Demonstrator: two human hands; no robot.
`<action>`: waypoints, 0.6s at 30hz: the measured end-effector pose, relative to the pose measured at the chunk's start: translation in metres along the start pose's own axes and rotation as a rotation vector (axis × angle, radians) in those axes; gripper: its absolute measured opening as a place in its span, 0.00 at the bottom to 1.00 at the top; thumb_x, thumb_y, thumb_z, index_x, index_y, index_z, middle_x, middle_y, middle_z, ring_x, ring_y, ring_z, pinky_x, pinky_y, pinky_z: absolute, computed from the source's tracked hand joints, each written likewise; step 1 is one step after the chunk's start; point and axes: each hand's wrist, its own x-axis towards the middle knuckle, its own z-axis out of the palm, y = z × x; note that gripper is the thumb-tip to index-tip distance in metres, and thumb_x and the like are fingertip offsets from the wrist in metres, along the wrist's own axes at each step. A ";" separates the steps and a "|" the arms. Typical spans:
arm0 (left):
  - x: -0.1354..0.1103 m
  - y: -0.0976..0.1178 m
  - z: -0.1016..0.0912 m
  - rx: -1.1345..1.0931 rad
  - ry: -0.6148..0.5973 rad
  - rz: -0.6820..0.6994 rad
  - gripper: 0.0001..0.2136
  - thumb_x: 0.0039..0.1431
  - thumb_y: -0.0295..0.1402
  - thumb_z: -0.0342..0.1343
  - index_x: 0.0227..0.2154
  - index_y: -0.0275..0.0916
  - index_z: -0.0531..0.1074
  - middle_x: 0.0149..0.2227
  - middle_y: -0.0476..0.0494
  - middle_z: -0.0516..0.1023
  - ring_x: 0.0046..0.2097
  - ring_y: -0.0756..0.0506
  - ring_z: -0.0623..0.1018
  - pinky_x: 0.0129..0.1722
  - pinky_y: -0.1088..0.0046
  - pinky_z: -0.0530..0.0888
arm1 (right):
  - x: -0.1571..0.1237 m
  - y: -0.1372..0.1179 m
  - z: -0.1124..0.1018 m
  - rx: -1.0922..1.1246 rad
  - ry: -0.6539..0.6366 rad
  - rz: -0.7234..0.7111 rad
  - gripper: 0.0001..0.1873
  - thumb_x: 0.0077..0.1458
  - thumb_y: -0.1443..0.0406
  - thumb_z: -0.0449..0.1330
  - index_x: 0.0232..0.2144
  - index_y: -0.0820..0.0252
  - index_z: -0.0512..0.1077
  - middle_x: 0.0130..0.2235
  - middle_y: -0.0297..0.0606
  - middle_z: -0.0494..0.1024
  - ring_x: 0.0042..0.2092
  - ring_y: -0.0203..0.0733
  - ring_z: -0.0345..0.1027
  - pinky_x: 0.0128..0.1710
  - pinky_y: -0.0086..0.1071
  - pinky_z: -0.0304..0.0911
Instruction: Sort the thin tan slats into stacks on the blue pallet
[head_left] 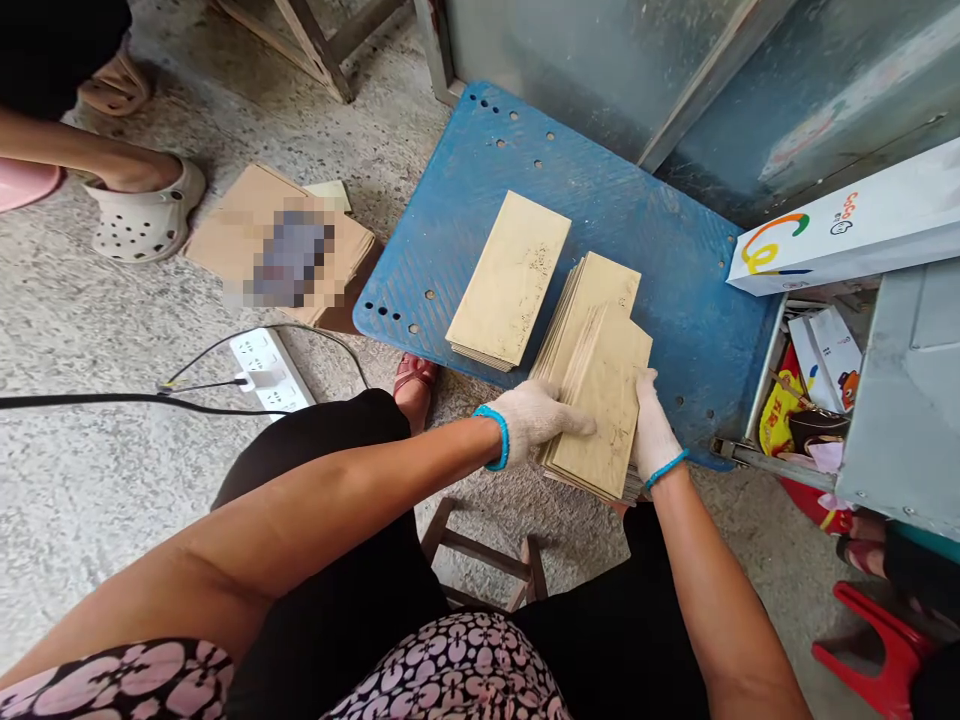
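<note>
Both my hands wear white knit gloves with blue cuffs. Between them is a fanned stack of thin, tan rectangular boards (pixel 596 400), held over the near edge of the blue plastic board (pixel 645 220). My left hand (pixel 536 420) grips the stack's left side, its thumb lying across the top piece. Along the right side, my right hand (pixel 654 425) presses against the edges, its fingers partly hidden beneath. The far end of the fanned stack leans over the blue surface. Left of it lies a second, neat stack of the same tan boards (pixel 510 280), touched by neither hand.
A white paper bag (pixel 847 220) stands at the right, above an open drawer (pixel 810 390) of small packets. Left on the floor are a cardboard pile (pixel 255 230), partly blurred, and a power strip (pixel 271 372) with cables. A person's shoe (pixel 146 215) and a red stool (pixel 874 640) are nearby.
</note>
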 end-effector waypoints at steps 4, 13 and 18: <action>-0.007 -0.004 -0.007 0.339 0.068 0.043 0.17 0.40 0.36 0.65 0.35 0.37 0.74 0.34 0.45 0.79 0.35 0.45 0.78 0.28 0.74 0.73 | 0.000 -0.011 -0.001 0.060 -0.050 0.070 0.49 0.51 0.33 0.32 0.50 0.59 0.71 0.43 0.45 0.79 0.53 0.48 0.68 0.53 0.48 0.63; -0.013 -0.007 -0.021 1.061 0.151 0.144 0.17 0.44 0.49 0.58 0.34 0.43 0.73 0.32 0.48 0.77 0.32 0.45 0.75 0.25 0.73 0.66 | 0.001 0.000 0.022 0.366 0.208 0.069 0.46 0.49 0.32 0.40 0.54 0.56 0.67 0.47 0.44 0.77 0.49 0.46 0.71 0.50 0.48 0.66; -0.012 0.009 -0.022 1.208 0.083 0.153 0.21 0.39 0.49 0.60 0.36 0.43 0.74 0.35 0.44 0.77 0.36 0.40 0.77 0.31 0.68 0.70 | -0.009 -0.012 0.029 0.412 0.278 -0.081 0.41 0.51 0.34 0.42 0.52 0.52 0.68 0.48 0.38 0.76 0.48 0.44 0.71 0.49 0.44 0.68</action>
